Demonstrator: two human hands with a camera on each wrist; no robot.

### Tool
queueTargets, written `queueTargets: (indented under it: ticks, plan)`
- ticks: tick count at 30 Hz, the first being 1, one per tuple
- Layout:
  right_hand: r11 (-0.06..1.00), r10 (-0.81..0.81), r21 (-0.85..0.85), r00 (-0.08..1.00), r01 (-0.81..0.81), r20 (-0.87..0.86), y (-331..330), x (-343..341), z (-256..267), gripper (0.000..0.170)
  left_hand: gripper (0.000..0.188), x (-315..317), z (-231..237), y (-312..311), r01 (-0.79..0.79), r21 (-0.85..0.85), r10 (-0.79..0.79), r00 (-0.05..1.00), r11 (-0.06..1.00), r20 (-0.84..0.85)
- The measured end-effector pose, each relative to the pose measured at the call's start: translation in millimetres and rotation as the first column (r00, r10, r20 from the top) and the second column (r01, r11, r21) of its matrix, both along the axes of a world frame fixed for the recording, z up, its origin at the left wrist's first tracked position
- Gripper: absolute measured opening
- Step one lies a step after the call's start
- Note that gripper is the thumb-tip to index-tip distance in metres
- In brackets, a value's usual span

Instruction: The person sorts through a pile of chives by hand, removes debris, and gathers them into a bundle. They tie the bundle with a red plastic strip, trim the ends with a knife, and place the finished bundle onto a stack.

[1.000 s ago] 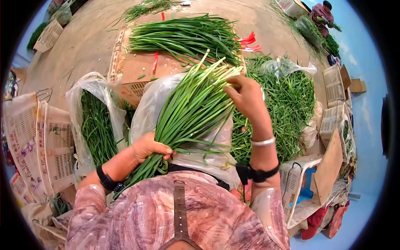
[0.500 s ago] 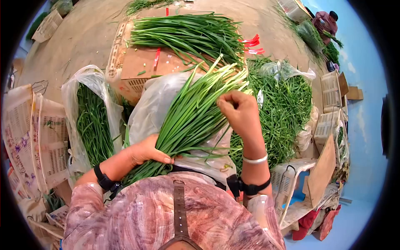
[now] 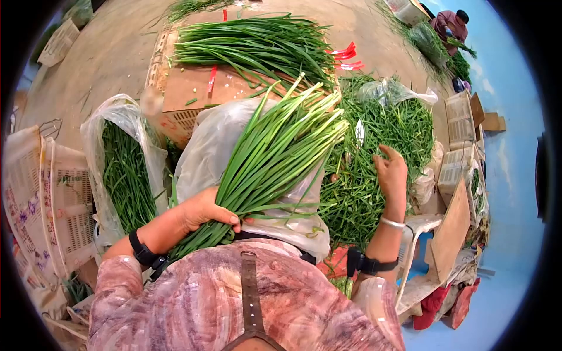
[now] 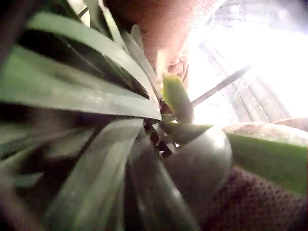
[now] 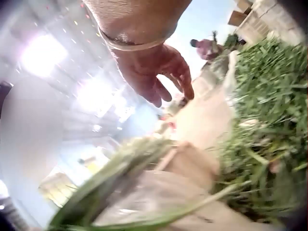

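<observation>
Fingers of the left hand [image 3: 204, 212] curl around the leafy end of a bunch of garlic chives [image 3: 275, 153], which slants over translucent plastic [image 3: 202, 143]; the right hand [image 3: 391, 175], fingers loosely parted, hangs near a heap of cut leaves [image 3: 404, 126].

You can read no words or numbers here. Purple print [image 3: 26, 206] runs down the pale crate [image 3: 24, 167] at your left, too small and slanted for you to make out, and reddish marks [image 3: 171, 126] on the cardboard-topped crate [image 3: 186, 121] stay illegible.
</observation>
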State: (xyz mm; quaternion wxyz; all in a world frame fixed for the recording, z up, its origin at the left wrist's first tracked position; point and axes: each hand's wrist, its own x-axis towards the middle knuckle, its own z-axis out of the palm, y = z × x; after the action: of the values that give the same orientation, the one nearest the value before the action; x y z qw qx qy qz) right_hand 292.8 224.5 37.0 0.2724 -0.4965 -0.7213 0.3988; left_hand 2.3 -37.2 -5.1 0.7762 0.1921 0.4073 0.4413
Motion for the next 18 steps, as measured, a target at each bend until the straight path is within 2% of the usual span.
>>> queueTargets:
  ticks: [1, 2, 3, 5, 6, 7, 9, 10, 13, 18]
  plan:
    - [0.986, -0.058, 0.166, 0.98, 0.026, 0.189, -5, -16, 4, 0.028, 0.061, 0, -2, 0, -0.002, -0.013, 0.002, 1.0, 1.0, 0.023]
    - [0.991, 0.002, 0.132, 1.0, -0.004, 0.021, -14, -34, 11, 0.025, 0.06, 0, -3, -2, 0.012, -0.036, -0.011, 0.999, 0.999, 0.045]
    - [0.988, 0.05, 0.146, 0.999, -0.051, 0.01, -25, -57, 19, 0.023, 0.059, 0, -4, -1, 0.018, -0.048, -0.015, 0.999, 0.999, 0.048]
    - [0.959, 0.218, 0.159, 0.969, -0.234, 0.112, -39, -94, 15, 0.024, 0.06, 0, -4, 2, 0.029, -0.032, -0.027, 0.997, 0.999, 0.067]
    - [0.954, 0.272, 0.084, 0.948, -0.288, 0.165, -41, -108, 10, 0.027, 0.061, -1, -3, 2, 0.031, -0.021, -0.028, 0.995, 0.999, 0.096]
    - [0.933, 0.262, 0.165, 0.916, -0.321, 0.303, -43, -118, 5, 0.028, 0.061, -2, -3, 2, 0.031, -0.02, -0.029, 0.995, 0.999, 0.092]
    - [0.945, 0.224, 0.138, 0.896, -0.295, 0.382, -48, -129, 3, 0.028, 0.061, -4, -4, -2, 0.018, -0.049, -0.008, 0.978, 0.999, 0.207]
    - [0.953, 0.197, 0.131, 0.885, -0.274, 0.421, -50, -133, 4, 0.028, 0.061, -3, -5, -4, 0.016, -0.053, -0.005, 0.978, 0.998, 0.21]
    - [0.949, 0.169, 0.186, 0.909, -0.255, 0.381, -56, -141, 5, 0.025, 0.062, -6, -15, -5, 0.04, -0.053, -0.014, 0.901, 0.998, 0.433]
    - [0.947, 0.166, 0.176, 0.88, -0.268, 0.446, -52, -152, 0, 0.021, 0.065, -5, -19, -5, 0.054, -0.114, 0.021, 0.821, 0.992, 0.57]
